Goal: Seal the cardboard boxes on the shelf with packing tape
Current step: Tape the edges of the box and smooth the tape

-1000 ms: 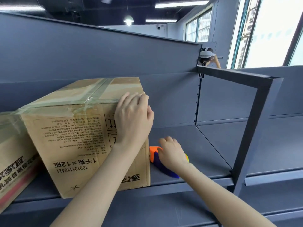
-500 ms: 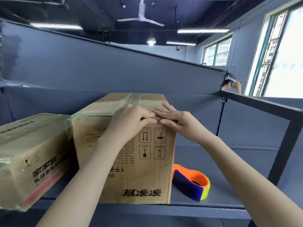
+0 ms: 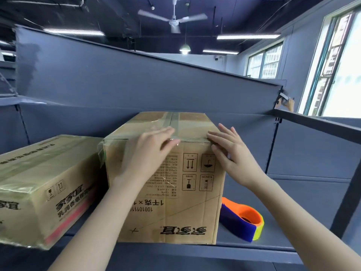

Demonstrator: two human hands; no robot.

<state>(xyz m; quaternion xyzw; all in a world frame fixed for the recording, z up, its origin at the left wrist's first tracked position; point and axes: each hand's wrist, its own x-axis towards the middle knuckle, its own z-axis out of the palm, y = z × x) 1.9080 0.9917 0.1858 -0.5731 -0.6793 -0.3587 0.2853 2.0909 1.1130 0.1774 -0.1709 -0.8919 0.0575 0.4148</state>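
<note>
A tall cardboard box (image 3: 175,202) stands on the grey shelf (image 3: 293,192), with clear tape running down its top seam and across its front top edge. My left hand (image 3: 154,151) lies flat on the upper front face, fingers straight over the tape, slightly blurred. My right hand (image 3: 232,153) presses flat against the box's upper right front corner. An orange, blue and yellow tape dispenser (image 3: 242,220) rests on the shelf just right of the box, untouched. A second taped cardboard box (image 3: 45,184) lies on the shelf to the left.
A dark metal shelf upright (image 3: 345,192) stands at the right and a grey back panel (image 3: 136,85) rises behind the boxes. Another person's hand (image 3: 289,103) shows at the far end of the shelving by the windows.
My right hand left the dispenser on the shelf and came up to the box's top front edge. Since then both hands have slid apart along the taped edge, left going left, right going right.
</note>
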